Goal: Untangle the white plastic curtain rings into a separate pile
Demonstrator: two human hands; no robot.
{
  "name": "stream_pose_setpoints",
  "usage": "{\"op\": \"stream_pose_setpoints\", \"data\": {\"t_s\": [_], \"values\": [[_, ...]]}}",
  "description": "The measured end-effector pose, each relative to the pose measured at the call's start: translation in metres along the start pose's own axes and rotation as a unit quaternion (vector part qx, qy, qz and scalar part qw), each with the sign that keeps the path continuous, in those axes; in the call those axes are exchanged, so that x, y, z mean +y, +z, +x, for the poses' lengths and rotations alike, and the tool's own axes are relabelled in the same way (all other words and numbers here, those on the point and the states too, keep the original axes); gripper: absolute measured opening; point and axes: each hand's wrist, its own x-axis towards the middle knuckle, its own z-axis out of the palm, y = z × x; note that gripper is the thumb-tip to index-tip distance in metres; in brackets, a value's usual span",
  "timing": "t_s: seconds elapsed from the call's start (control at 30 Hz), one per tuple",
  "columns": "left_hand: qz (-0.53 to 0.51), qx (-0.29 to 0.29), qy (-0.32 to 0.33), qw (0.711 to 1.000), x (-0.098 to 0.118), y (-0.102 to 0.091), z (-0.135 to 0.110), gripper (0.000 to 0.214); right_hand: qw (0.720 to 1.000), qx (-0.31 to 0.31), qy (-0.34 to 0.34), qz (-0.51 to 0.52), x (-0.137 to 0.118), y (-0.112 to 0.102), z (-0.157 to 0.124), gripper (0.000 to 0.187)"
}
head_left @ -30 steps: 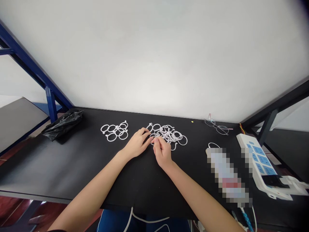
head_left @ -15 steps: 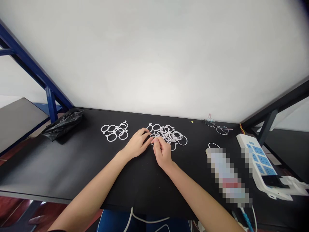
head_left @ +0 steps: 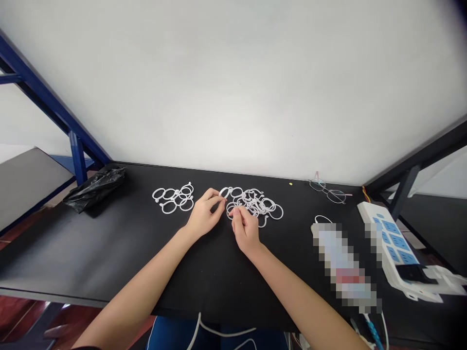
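My left hand [head_left: 206, 214] is closed in a pinch, thumb and forefinger on the near edge of a white curtain ring [head_left: 221, 191] at the left side of a pile. My right hand [head_left: 246, 229] is curled shut just in front of the pile, its thumb and finger pinched at another white curtain ring [head_left: 227, 210]; its fingers partly cover the contact. Behind and right of the hands lies the tangled pile of white curtain rings [head_left: 276, 218], each with a small knob or eyelet. A smaller group of the same rings [head_left: 169, 213] lies to the left.
On the black table [head_left: 120, 248], a crumpled black plastic bag [head_left: 97, 189] lies far left. Eyeglasses [head_left: 335, 196] rest at the back right. A blurred-out phone-like object [head_left: 343, 265] and a white power strip [head_left: 386, 243] occupy the right side. A white cable [head_left: 226, 334] hangs at the front edge.
My left hand's fingers have drawn together, and the curtain ring at them has shifted and turned slightly. My right hand stays nearly in place. The left group of rings is unchanged.
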Motion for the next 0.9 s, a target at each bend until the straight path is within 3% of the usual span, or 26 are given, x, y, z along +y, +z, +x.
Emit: {"op": "stream_pose_setpoints", "data": {"t_s": [0.27,0.47,0.67,0.8,0.9], "values": [[-0.071,0.043,-0.074,0.994,0.005,-0.005,0.003,0.022,1.0,0.001,0.004,0.0,-0.002,0.0,0.0,0.032],[-0.165,0.062,-0.155,0.972,0.0,-0.006,0.006,0.031,1.0,0.001,0.008,0.0,-0.002,0.0,0.0,0.033],[-0.3,0.054,-0.261,0.916,-0.004,-0.004,0.009,0.037,1.0,0.01,-0.001,-0.002,-0.005,0.001,0.001,0.028],[-0.395,0.038,-0.298,0.868,0.001,-0.007,0.013,0.039,1.0,0.026,-0.007,0.007,-0.008,0.001,0.003,0.015],[-0.426,0.008,-0.318,0.847,0.005,-0.009,0.014,0.041,1.0,0.02,-0.016,0.002,-0.009,0.001,0.004,0.018]]}}
